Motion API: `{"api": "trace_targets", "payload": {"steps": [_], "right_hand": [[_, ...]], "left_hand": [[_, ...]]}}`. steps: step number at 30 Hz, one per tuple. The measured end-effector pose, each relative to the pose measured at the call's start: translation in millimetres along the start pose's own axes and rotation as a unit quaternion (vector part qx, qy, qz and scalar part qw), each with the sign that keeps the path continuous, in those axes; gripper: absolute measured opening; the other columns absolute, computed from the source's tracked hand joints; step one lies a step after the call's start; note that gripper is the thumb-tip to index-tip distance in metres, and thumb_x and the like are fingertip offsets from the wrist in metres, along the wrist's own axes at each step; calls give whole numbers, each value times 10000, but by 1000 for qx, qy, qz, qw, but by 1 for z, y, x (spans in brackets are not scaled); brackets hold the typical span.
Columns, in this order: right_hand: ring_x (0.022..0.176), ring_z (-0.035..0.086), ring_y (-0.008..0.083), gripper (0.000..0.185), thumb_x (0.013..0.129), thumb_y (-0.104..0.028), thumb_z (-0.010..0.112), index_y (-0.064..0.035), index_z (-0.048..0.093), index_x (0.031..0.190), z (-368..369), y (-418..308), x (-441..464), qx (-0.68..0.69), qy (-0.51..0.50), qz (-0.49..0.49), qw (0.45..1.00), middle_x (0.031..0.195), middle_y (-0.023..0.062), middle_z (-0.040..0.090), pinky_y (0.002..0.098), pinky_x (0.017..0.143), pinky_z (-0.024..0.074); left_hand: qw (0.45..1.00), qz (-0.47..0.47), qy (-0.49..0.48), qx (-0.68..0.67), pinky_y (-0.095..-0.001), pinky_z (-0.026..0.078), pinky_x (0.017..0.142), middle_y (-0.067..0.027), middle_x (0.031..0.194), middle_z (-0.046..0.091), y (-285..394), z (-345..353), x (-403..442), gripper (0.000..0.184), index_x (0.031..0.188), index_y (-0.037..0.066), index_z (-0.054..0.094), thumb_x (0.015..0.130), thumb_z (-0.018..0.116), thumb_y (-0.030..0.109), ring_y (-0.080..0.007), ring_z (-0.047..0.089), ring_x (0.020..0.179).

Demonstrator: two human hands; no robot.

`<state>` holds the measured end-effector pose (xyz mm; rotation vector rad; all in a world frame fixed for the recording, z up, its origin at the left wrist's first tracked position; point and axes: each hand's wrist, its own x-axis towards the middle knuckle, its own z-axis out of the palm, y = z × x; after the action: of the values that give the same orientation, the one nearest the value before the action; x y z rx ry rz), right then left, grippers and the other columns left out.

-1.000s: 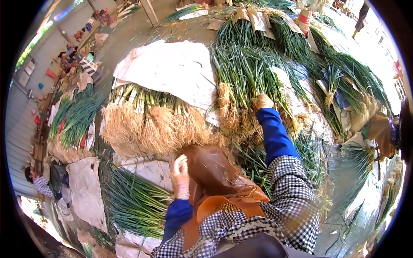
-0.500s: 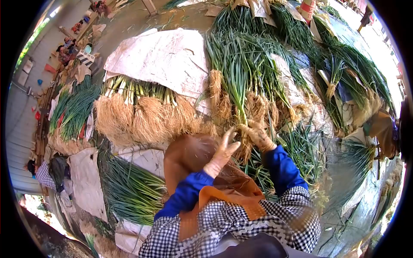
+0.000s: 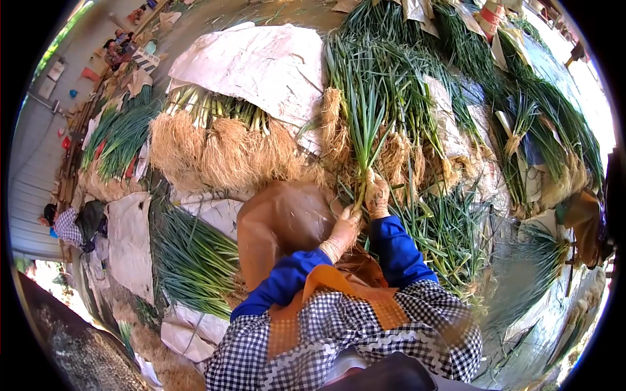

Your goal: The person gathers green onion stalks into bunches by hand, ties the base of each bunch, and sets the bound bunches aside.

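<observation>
My left hand (image 3: 346, 228) and my right hand (image 3: 377, 195) meet low in front of me, both on a slim bunch of long green-leaved stalks with pale yellowish stems (image 3: 364, 144). The fingers of my left hand are curled together, clamped round the bottom end of the stems. My right hand sits just above and to the right, its fingers closed against the same stems a little higher up (the undersides of those fingers are turned away, so I cannot tell how far round they wrap). From my grip the bunch runs away from me, its leaves fanning out over a broad pile of similar green stalks with tan, stringy roots (image 3: 413, 104).

Below my hands my knees push up under a shiny brown apron (image 3: 285, 212). My cuffs are blue cloth sleeves (image 3: 399, 251), meeting a black-and-white checked garment (image 3: 358, 329). Left of the bunch lies a row of thick, shaggy tan roots on pale stalks (image 3: 225, 155), its upper part covered by a large whitish woven sheet (image 3: 254, 65). Nearer me on the left is a heap of smooth green stalks (image 3: 195, 260), while loose, tangled green leaves (image 3: 450, 238) lie to the right of my right sleeve. Far off to the left, a person in a checked top (image 3: 68, 228) is near the wall.
</observation>
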<state>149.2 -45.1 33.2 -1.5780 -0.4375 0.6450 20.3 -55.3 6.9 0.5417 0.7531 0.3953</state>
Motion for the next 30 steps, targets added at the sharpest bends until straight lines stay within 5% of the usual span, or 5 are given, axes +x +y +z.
{"api": "trace_targets", "payload": {"steps": [9,23,25,28,30], "right_hand": [[613,633,284,374,827,-430,516,-102,643,700,-27,-48,27,-615,-137,-137,765,642,110,628,381,547,501],[402,484,154,463,863,-482,440,-129,528,577,-55,-70,-49,-670,-312,-186,647,474,-22,501,309,398,399],[364,407,144,370,760,-315,621,-151,437,484,-78,-38,-76,-411,-108,-511,747,412,-20,397,282,376,354],[392,458,233,390,720,-249,681,-116,422,459,-141,-22,-107,-357,-21,-200,912,454,75,452,365,393,372],[615,627,247,270,819,-354,576,-113,651,722,-202,6,-102,-606,-111,47,786,661,100,622,337,525,484]], "left_hand": [[744,241,188,593,-422,482,614,-206,787,626,23,32,-17,421,1110,99,546,752,643,299,-356,615,688],[999,-38,-7,18,-226,434,498,-18,720,545,-9,-2,28,186,993,3,549,831,580,88,-105,526,610],[998,-10,22,-57,-233,377,412,-45,676,553,13,11,20,123,951,21,523,842,547,74,-118,462,459],[995,-98,6,16,-199,383,413,-49,666,566,64,11,-2,122,983,44,535,867,530,81,-85,488,503],[996,-85,23,1,-191,376,396,-10,646,554,64,18,-4,191,1065,64,565,884,532,113,-75,472,473]]}}
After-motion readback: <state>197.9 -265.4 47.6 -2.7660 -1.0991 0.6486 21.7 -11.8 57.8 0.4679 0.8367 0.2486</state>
